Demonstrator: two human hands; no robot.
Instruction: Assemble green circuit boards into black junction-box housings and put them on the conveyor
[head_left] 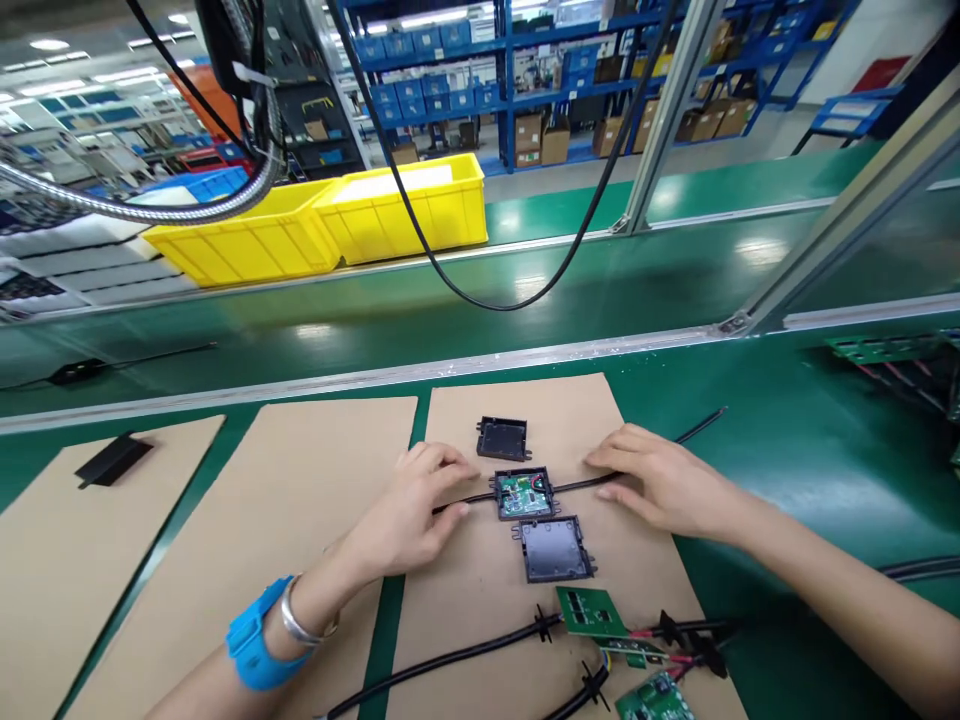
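Both your left hand [412, 505] and your right hand [652, 478] reach in low from the sides, fingers bent and turned toward each other over one cardboard sheet [465, 600]. Your left thumb and forefinger stand apart, with one black cable [474, 498] passing into the gap; your right thumb and fingers are likewise parted around a second cable [574, 485], and I cannot tell whether either hand pinches its cable. Between your two sets of fingertips sits one open black housing [523, 493] with one green circuit board [517, 495] inside. Two shallow black shells flank it: a far shell [502, 438] just beyond your fingertips, and a near shell [556, 549] closer to you than they are. At least three loose boards [589, 612] lie nearer you still than your right fingertips. Well left of your left fingers, one black part [114, 460] rests on another sheet [45, 540]; far beyond them stand two yellow bins [251, 240].
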